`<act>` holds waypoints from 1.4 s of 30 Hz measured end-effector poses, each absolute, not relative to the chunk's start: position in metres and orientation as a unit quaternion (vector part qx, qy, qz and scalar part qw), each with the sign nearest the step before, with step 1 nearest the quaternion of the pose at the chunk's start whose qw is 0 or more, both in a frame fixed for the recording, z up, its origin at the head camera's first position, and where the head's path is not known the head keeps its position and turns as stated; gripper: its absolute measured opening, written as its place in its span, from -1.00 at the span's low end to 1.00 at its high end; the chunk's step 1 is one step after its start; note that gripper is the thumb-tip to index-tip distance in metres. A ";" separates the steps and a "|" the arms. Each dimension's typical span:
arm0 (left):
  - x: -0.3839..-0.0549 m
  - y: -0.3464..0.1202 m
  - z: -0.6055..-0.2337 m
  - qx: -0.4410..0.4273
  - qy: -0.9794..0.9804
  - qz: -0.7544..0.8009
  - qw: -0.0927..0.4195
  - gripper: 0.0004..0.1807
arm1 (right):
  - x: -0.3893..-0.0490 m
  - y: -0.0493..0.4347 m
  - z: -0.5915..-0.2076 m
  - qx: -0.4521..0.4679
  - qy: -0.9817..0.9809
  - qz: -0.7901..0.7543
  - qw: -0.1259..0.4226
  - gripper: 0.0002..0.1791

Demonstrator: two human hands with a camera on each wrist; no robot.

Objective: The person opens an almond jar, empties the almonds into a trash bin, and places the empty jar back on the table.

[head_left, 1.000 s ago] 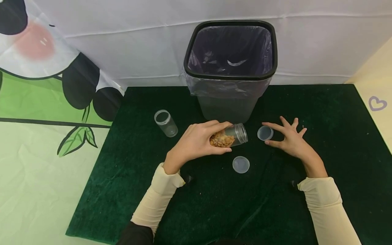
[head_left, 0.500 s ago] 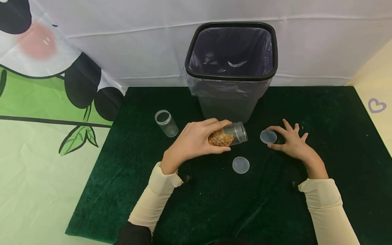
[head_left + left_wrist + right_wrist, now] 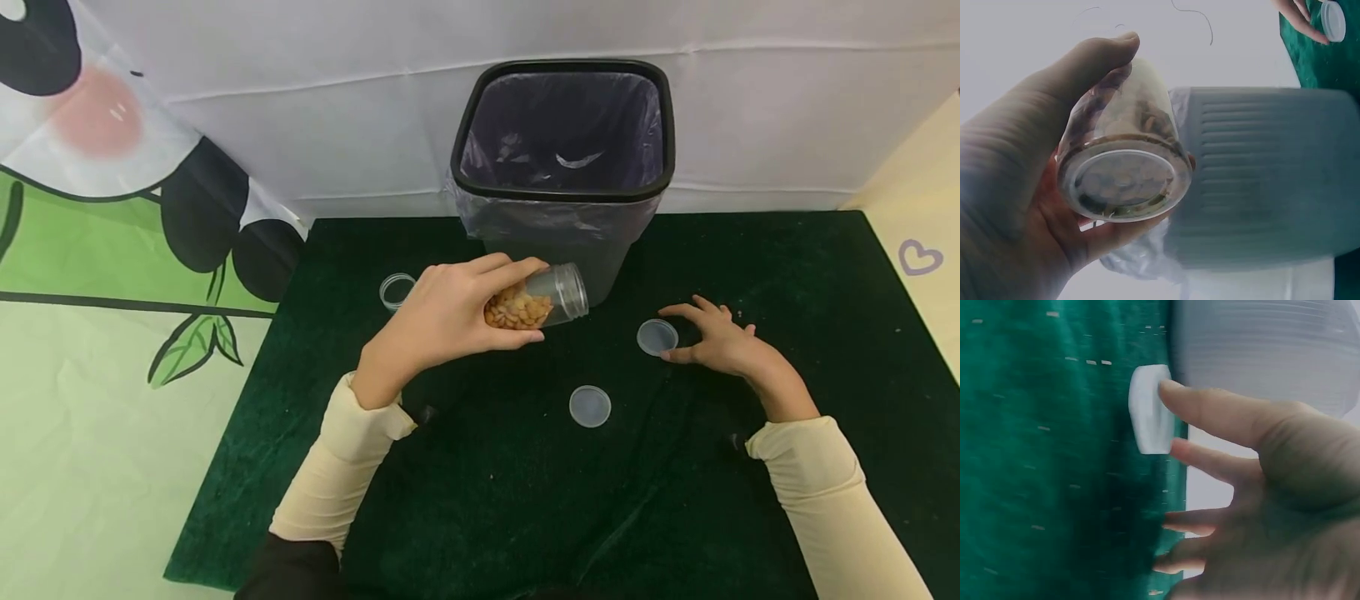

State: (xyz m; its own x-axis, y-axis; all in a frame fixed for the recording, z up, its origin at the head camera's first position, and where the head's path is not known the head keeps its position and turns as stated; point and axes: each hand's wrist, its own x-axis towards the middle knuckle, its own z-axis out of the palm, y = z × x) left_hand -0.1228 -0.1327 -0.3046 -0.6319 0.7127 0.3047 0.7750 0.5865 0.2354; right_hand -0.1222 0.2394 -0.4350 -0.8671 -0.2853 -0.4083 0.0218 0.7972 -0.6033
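Note:
My left hand grips a clear plastic jar, fingers on one side and thumb on the other. The jar is tipped nearly sideways, its uncovered mouth facing right. Tan, nut-like pieces lie in its lower part; the left wrist view shows its round base. At the right, a translucent lid lies on the green cloth. The thumb and index finger of my right hand spread beside the lid's edge, the other fingers extended. In the right wrist view these two fingertips are close to the lid.
Behind the jar stands a waste bin with a black rim and plastic liner. A second uncovered clear jar stands at left, partly hidden by my left hand. Another lid lies on the green cloth, nearer me.
The right lid first moved slightly right and settled flat on the cloth; my right fingers have since loosened around it. My left hand has raised the jar and shifted it left, toward the bin.

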 end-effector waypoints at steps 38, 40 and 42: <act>-0.182 -0.141 -0.190 -0.405 -0.895 -0.081 0.170 -0.25 | -0.188 0.247 -0.264 -0.059 0.736 -0.659 0.144 -0.63; -0.186 -0.140 -0.189 -0.401 -0.897 -0.075 0.173 -0.25 | -0.190 0.246 -0.260 -0.055 0.730 -0.666 0.144 -0.61; -0.189 -0.139 -0.189 -0.395 -0.900 -0.069 0.173 -0.25 | -0.192 0.244 -0.257 -0.050 0.731 -0.666 0.140 -0.58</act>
State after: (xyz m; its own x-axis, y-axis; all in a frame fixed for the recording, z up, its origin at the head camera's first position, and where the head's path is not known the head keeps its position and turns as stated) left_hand -0.1888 -0.1391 -0.1889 -0.6287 0.6860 0.3663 0.7341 0.6789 -0.0116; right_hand -0.1921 0.2437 -0.2571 -0.9560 -0.2587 -0.1383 0.1133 0.1092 -0.9875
